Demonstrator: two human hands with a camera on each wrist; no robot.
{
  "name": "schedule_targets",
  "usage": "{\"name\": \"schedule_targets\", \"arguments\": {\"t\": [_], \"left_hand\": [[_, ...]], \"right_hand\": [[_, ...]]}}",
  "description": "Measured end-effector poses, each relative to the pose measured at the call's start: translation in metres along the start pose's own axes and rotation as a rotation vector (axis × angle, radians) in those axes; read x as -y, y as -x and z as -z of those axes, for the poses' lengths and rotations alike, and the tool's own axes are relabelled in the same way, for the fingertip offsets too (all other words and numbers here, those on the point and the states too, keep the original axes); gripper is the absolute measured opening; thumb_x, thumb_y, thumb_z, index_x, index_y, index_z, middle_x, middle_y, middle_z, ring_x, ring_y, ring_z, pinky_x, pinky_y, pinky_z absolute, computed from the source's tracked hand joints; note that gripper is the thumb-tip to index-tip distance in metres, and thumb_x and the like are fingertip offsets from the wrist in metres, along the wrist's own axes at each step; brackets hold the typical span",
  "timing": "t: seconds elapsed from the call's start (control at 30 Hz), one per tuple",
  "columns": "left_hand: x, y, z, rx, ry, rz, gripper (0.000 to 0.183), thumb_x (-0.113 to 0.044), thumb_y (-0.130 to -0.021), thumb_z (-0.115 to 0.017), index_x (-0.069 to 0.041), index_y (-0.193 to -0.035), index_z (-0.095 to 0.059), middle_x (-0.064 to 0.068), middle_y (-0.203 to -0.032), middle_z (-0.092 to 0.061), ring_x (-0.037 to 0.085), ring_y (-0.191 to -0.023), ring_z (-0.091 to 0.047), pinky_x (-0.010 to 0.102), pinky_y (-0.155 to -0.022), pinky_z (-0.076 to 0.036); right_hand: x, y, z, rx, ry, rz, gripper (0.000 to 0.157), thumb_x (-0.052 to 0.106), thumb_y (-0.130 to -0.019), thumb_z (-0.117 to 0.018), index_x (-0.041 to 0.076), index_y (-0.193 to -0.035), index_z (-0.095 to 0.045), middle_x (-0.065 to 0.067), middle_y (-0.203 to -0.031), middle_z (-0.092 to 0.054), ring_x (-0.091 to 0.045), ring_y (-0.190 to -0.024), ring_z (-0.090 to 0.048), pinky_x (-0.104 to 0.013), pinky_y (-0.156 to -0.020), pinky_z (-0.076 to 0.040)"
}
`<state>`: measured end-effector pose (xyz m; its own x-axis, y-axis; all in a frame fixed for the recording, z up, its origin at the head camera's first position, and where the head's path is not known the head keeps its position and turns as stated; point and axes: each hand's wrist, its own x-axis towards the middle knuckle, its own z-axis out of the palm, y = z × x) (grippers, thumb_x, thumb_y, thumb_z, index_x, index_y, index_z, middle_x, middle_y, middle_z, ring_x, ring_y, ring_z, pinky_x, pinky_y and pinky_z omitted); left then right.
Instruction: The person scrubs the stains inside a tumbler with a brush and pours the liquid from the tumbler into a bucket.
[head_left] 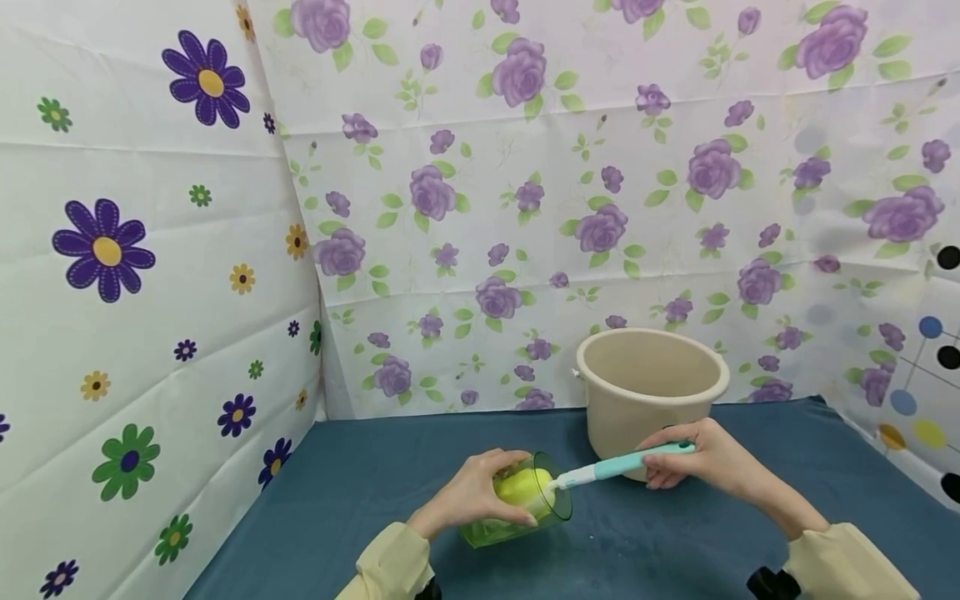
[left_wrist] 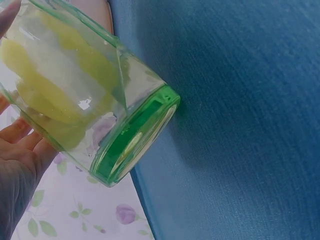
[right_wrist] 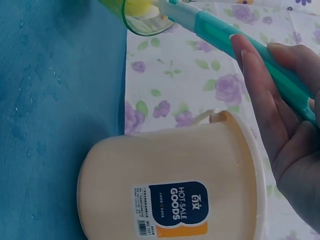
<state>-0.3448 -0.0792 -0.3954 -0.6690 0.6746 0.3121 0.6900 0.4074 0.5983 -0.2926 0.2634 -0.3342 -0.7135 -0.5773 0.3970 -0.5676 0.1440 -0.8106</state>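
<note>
My left hand (head_left: pixel 480 492) grips a clear green-tinted glass (left_wrist: pixel 112 105), which lies tipped on its side with its mouth toward the right. Inside the glass sits the yellow sponge head (head_left: pixel 534 490) of a cup brush. The brush's teal and white handle (right_wrist: pixel 220 35) sticks out of the mouth and slopes up to the right. Fingers and thumb of my right hand (head_left: pixel 701 458) pinch that handle near its end. In the left wrist view the thick green base of the glass points toward the blue cloth.
Behind my right hand stands a beige bucket (head_left: pixel 652 392) with a label (right_wrist: pixel 179 207) on its side. Blue cloth (head_left: pixel 360 492) covers the table, with water drops on it. Flowered sheets (head_left: pixel 450 250) hang at the back and left.
</note>
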Motion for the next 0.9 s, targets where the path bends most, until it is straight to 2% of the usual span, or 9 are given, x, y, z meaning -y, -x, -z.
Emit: {"name": "schedule_targets", "arguments": {"t": [0.27,0.63,0.9], "left_hand": [[-0.0004,0.0004,0.0,0.005,0.0,0.02,0.071,-0.045,-0.069,-0.076,-0.023,-0.13,-0.049,-0.008,-0.103,-0.051,0.01,-0.091,-0.049,0.03,-0.073,-0.044],[0.0011,-0.0015,-0.0004,0.004,-0.012,0.008,0.071,-0.046,-0.069,-0.076,-0.022,-0.13,-0.049,-0.008,-0.101,-0.051,0.009,-0.089,-0.049,0.03,-0.071,-0.044],[-0.0011,-0.0013,0.0001,-0.001,-0.012,0.028,0.073,-0.05,-0.068,-0.075,-0.022,-0.131,-0.049,-0.009,-0.105,-0.051,0.009,-0.092,-0.049,0.029,-0.073,-0.044]], "right_hand": [[0.0025,0.0019,0.0041,0.005,0.034,-0.028,0.018,0.0,-0.089,-0.055,-0.011,-0.101,-0.062,-0.016,-0.076,-0.065,-0.029,-0.063,-0.063,-0.044,-0.052,-0.049],[0.0055,0.0037,0.0065,0.017,-0.006,-0.047,0.019,-0.001,-0.09,-0.053,-0.011,-0.103,-0.062,-0.016,-0.076,-0.065,-0.031,-0.063,-0.063,-0.044,-0.052,-0.049],[0.0087,0.0031,0.0094,-0.015,0.02,-0.014,0.018,-0.001,-0.089,-0.054,-0.011,-0.102,-0.062,-0.015,-0.075,-0.065,-0.032,-0.064,-0.063,-0.044,-0.052,-0.049]]}}
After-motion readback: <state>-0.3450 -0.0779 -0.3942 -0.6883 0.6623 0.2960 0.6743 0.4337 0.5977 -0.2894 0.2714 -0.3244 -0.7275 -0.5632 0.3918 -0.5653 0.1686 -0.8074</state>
